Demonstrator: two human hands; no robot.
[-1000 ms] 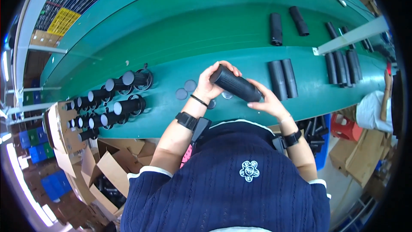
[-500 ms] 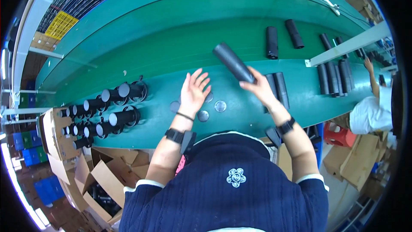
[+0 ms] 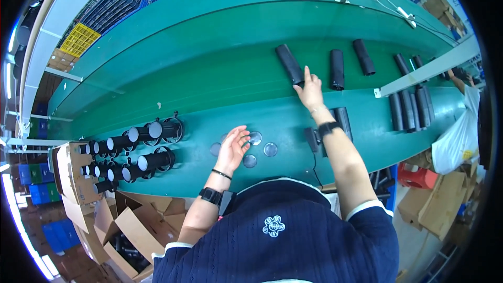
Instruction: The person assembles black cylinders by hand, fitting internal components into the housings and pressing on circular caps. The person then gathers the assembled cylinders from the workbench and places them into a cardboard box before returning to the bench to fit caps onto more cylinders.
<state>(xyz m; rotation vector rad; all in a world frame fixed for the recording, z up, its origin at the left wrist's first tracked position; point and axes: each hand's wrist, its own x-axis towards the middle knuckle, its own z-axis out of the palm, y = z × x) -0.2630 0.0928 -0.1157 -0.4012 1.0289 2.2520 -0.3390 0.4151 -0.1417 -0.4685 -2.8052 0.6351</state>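
Black and matt, the tube (image 3: 290, 64) lies on the green belt of the conveyor (image 3: 209, 47), angled away from the person, with its near end touched by the fingertips (image 3: 308, 76) of the right hand (image 3: 310, 92). The right fingers are stretched out flat and unclenched; nothing is grasped, and the tube is only met at its lower end, the rest of it lying beyond the fingers. From its even, straight form it is judged to be stiff and probably light, perhaps of plastic. Being round, it is likely to roll if pushed sideways, and the smooth wall may slip under a loose hold. A grip around the middle of the barrel, with fingers on one side and thumb on the other, would be the surest.

Nearer the body, the left hand (image 3: 232, 148) hovers low over the green tabletop (image 3: 293, 126), its fingers spread and loosely curved, holding nothing. Small round discs (image 3: 270, 149) lie just beside and partly under those fingers. They look thin and glassy, so they are judged fragile and best lifted by the rim.

Two more black tubes (image 3: 337, 69) lie on the belt to the right. A row of dark lensed cylinders (image 3: 137, 149) rests at the left, beside an open cardboard box (image 3: 73, 173).
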